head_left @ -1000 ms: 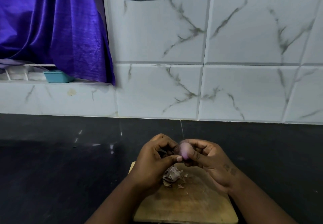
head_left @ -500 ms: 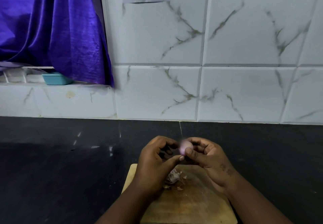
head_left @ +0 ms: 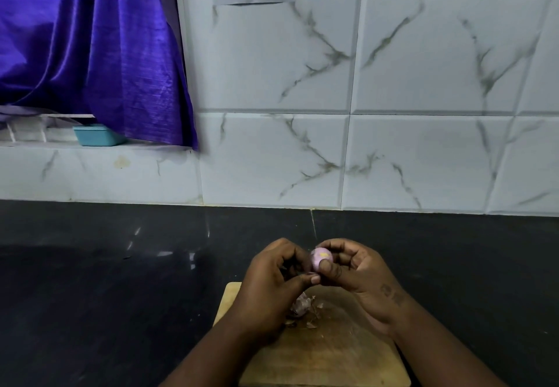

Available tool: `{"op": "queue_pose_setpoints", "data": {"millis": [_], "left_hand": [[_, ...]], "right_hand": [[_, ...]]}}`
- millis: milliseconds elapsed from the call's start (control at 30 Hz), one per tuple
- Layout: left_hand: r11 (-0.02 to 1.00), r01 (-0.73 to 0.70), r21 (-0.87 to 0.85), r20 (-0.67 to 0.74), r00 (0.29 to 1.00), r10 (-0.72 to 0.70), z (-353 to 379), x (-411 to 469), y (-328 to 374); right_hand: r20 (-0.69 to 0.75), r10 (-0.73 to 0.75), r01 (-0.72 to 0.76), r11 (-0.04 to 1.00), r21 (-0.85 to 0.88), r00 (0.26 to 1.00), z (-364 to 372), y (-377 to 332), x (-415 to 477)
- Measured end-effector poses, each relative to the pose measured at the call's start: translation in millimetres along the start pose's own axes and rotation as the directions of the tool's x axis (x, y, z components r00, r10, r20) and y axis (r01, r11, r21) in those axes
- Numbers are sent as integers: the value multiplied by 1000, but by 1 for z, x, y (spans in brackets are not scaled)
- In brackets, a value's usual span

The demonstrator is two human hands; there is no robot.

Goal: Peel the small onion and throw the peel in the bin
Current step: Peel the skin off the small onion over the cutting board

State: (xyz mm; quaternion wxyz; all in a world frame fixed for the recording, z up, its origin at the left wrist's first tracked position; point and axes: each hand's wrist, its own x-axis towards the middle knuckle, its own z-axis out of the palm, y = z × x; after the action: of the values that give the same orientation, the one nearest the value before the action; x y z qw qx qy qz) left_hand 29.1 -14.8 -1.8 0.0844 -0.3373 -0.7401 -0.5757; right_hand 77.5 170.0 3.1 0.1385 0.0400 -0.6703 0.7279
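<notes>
A small pale purple onion (head_left: 321, 257) is held above the wooden cutting board (head_left: 329, 356). My right hand (head_left: 360, 277) grips it between thumb and fingers. My left hand (head_left: 272, 287) touches the onion's left side, thumb and fingertips pinched against it. A little heap of dry peel (head_left: 301, 308) lies on the board under my hands, partly hidden by the left hand. No bin is in view.
The board rests on a dark counter (head_left: 106, 296) that runs to a white marble-pattern tile wall (head_left: 393, 84). At the upper left hangs a purple curtain (head_left: 90, 48), with a small teal container (head_left: 95, 135) on the ledge beneath it.
Both hands have kept working at the onion with small finger shifts; the onion has turned so a yellowish end faces up. The peel heap stays on the board.
</notes>
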Motion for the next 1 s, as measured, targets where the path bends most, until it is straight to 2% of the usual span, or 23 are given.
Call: {"op": "queue_pose_setpoints", "data": {"millis": [133, 300, 433, 533, 667, 833, 1000], "left_hand": [[999, 3, 35, 1, 1000, -3, 1, 1, -3], [985, 20, 171, 96, 995, -37, -1, -1, -4], [978, -5, 208, 43, 999, -4, -4, 1, -8], [986, 13, 165, -12, 1000, -11, -3, 3, -11], [1000, 18, -12, -101, 995, -19, -1, 1, -3], [980, -173, 94, -115, 976, 184, -3, 2, 0], [970, -212, 116, -159, 960, 229, -2, 1, 0]], "right_hand": [[-17, 28, -24, 981, 190, 999, -1, 0, 2], [-36, 64, -56, 979, 197, 997, -2, 1, 2], [-15, 90, -85, 975, 205, 996, -1, 2, 3], [-7, 101, -97, 970, 223, 995, -1, 2, 3], [14, 116, -116, 966, 231, 993, 1, 1, 1], [66, 112, -125, 961, 245, 991, 4, -1, -1], [83, 117, -135, 956, 260, 990, 5, -2, -1]]}}
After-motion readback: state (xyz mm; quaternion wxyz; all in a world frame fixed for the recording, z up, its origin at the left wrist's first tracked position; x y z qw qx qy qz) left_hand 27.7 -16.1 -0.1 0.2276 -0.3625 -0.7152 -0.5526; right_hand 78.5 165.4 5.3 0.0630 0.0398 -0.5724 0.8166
